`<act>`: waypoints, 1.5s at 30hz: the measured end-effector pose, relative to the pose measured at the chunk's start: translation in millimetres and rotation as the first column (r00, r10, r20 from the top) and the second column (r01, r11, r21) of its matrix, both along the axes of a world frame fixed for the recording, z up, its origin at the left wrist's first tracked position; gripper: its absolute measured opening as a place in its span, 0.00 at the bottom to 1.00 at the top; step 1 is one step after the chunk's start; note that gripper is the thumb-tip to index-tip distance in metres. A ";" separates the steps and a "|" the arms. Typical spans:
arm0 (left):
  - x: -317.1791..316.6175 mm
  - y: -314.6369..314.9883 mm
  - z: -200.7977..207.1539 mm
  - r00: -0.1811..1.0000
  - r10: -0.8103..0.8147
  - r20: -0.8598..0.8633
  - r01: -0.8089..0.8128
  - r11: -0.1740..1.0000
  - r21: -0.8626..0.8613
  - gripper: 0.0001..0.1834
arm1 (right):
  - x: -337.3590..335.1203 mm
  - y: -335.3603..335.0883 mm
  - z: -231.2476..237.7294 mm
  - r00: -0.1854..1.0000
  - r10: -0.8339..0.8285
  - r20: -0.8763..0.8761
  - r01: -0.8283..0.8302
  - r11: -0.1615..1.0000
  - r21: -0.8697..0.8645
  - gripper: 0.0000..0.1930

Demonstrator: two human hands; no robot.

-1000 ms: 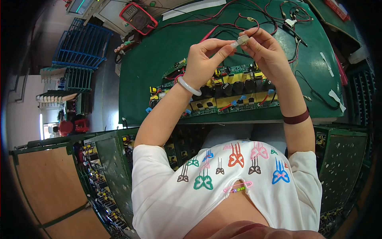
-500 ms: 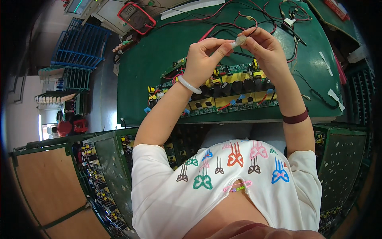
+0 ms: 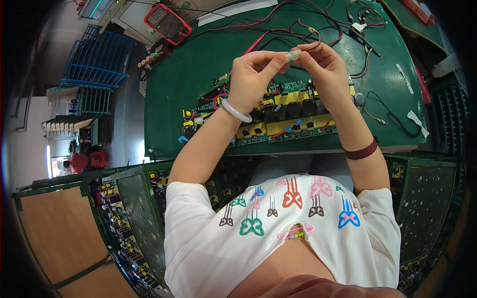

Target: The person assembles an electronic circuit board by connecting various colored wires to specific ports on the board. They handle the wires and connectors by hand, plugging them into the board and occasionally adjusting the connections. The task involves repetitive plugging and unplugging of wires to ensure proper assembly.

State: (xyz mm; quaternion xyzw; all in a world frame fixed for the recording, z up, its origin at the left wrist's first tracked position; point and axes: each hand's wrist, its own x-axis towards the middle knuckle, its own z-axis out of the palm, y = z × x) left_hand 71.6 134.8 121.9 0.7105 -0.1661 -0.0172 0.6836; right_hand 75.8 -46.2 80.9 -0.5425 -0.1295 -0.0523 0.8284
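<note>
- I see the left hand pinching one end of a pale connector with thumb and forefinger.
- The right hand grips its other end, so the connector sits between both hands.
- Nearer the body than the hands, a long circuit board lies on the green table.
- Beyond the left hand, I see a red test lead; farther leftward, a red multimeter.

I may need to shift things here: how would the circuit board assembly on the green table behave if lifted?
The circuit board assembly looks long and flat, so it would probably lift stiffly. Its crowded black cylinders suggest some weight for its size. The thin red wires on it would likely flop and could snag.
</note>
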 end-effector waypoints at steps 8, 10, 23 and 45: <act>5.3 -0.4 -1.3 1.000 0.007 -0.030 -0.007 1.000 0.014 0.13 | 2.9 1.3 -4.0 1.000 0.008 -0.026 -0.008 1.000 -0.001 0.10; 6.0 -0.4 -2.2 0.999 0.007 -0.035 -0.006 1.000 0.018 0.13 | 5.0 -0.5 -6.1 1.000 0.021 -0.017 -0.021 1.000 0.006 0.11; 64.4 47.0 -30.9 0.916 0.392 0.082 -0.386 0.807 0.447 0.35 | 103.1 -176.4 7.1 0.869 -0.408 0.278 0.389 0.219 -0.895 0.14; -107.8 5.5 -10.6 0.987 -0.130 0.094 0.124 0.990 0.065 0.10 | 118.2 -173.9 -32.9 0.856 -0.167 0.489 0.415 -0.344 -0.843 0.16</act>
